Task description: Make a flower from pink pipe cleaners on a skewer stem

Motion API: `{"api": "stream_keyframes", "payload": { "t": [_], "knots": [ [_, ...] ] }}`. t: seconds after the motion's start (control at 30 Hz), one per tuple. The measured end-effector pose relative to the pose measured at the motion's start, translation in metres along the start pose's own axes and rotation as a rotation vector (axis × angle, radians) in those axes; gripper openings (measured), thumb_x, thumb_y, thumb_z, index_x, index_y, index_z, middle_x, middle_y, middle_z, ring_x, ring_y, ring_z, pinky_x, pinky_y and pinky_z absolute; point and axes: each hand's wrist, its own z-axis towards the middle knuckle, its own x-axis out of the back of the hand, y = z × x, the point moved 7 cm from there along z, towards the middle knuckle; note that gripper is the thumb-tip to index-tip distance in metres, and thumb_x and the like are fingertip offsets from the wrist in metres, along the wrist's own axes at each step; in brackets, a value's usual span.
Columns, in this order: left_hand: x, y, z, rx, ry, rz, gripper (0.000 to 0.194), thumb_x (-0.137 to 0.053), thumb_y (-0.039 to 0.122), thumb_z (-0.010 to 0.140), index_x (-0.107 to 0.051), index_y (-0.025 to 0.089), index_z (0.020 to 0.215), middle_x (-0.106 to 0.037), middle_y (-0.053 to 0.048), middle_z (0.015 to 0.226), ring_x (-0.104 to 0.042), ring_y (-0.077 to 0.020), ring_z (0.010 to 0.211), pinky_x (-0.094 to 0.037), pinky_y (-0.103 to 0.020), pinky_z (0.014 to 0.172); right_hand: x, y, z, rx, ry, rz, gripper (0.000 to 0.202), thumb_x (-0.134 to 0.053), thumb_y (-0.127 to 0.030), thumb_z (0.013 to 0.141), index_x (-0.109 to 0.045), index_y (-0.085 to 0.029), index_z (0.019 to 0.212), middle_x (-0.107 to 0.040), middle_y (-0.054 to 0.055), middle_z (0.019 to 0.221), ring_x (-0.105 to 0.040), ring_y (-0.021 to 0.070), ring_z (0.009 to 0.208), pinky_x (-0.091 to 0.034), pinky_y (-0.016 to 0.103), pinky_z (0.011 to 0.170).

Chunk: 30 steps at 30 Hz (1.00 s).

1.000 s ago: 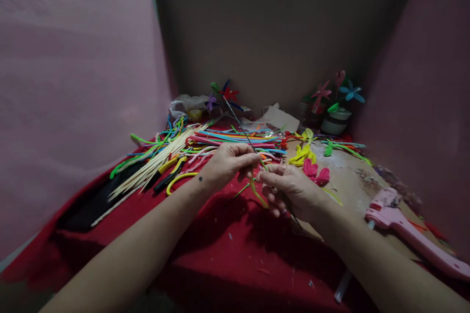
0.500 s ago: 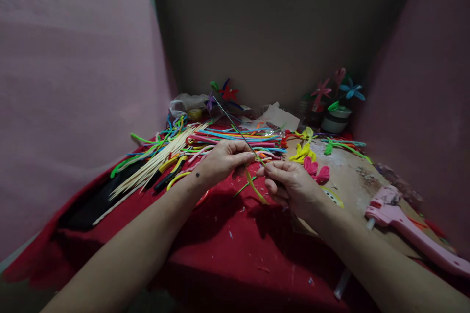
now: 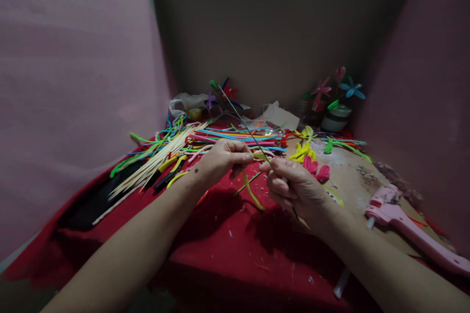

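My left hand (image 3: 228, 155) pinches a yellow-green strip of tape (image 3: 251, 194), whose loose end hangs down over the red cloth. A short stretch of the strip runs across to the thin dark stick (image 3: 239, 116). My right hand (image 3: 293, 181) is closed around the lower part of that stick, which slants up and to the left past my left fingertips. The stick's lower end pokes out beneath my right hand. Behind my hands lies a bundle of coloured pipe cleaners (image 3: 238, 136). Pink petals (image 3: 316, 170) made of pipe cleaner lie just beyond my right hand.
Wooden skewers (image 3: 154, 161) and yellow-black pliers (image 3: 171, 174) lie at left. A pink glue gun (image 3: 411, 225) rests on cardboard (image 3: 362, 176) at right. Pipe-cleaner flowers stand at the back, some near a jar (image 3: 336, 120). Red cloth (image 3: 235, 254) covers the table.
The stick has shifted up and right and now stands apart from my left fingers. My right hand has moved slightly right and down, with more tape showing between the hands.
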Motion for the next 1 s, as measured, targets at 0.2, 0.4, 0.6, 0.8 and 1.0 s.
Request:
{"api": "stream_keyframes", "payload": {
  "t": [0.2, 0.4, 0.6, 0.8, 1.0],
  "knots": [
    [0.007, -0.003, 0.002, -0.001, 0.07, 0.073, 0.016, -0.06, 0.026, 0.07, -0.056, 0.012, 0.063, -0.046, 0.004, 0.045, -0.038, -0.0048, 0.036, -0.029, -0.018, 0.037, -0.015, 0.007, -0.011, -0.126, -0.216, 0.082, 0.018, -0.057, -0.034, 0.077, -0.062, -0.016, 0.078, -0.031, -0.011, 0.033, -0.011, 0.0022, 0.026, -0.016, 0.014, 0.025],
    [0.02, -0.006, 0.004, 0.027, 0.104, 0.037, 0.016, -0.059, 0.026, 0.07, -0.055, 0.013, 0.061, -0.046, 0.004, 0.042, -0.037, -0.005, 0.035, -0.028, -0.018, 0.036, -0.003, 0.0, -0.002, -0.054, -0.11, 0.01, 0.031, -0.054, -0.044, 0.079, -0.063, -0.015, 0.073, -0.031, -0.011, 0.033, -0.014, 0.0019, 0.026, -0.017, 0.013, 0.027],
    [0.024, -0.005, 0.005, 0.034, 0.109, 0.017, 0.016, -0.061, 0.025, 0.068, -0.056, 0.013, 0.06, -0.046, 0.004, 0.041, -0.037, -0.005, 0.034, -0.027, -0.018, 0.034, 0.015, -0.008, 0.009, 0.025, 0.096, -0.031, 0.037, -0.054, -0.048, 0.077, -0.059, -0.015, 0.061, -0.031, -0.01, 0.028, -0.015, 0.0029, 0.023, -0.017, 0.016, 0.024],
    [0.021, -0.003, 0.004, -0.009, 0.061, -0.002, 0.016, -0.06, 0.026, 0.071, -0.056, 0.013, 0.061, -0.047, 0.004, 0.043, -0.038, -0.0045, 0.035, -0.027, -0.017, 0.036, 0.027, -0.014, 0.009, 0.138, 0.305, -0.087, 0.022, -0.055, -0.038, 0.077, -0.056, -0.017, 0.072, -0.032, -0.011, 0.028, -0.015, 0.0037, 0.022, -0.015, 0.016, 0.023],
    [0.015, 0.0, 0.0, -0.026, -0.064, -0.089, 0.015, -0.062, 0.026, 0.069, -0.057, 0.013, 0.062, -0.048, 0.003, 0.047, -0.04, -0.0042, 0.037, -0.029, -0.017, 0.039, 0.037, -0.022, 0.012, 0.207, 0.35, -0.032, 0.017, -0.056, -0.03, 0.076, -0.055, -0.017, 0.085, -0.052, -0.007, 0.043, -0.022, 0.0018, 0.025, -0.022, 0.015, 0.027]
  ]
}}
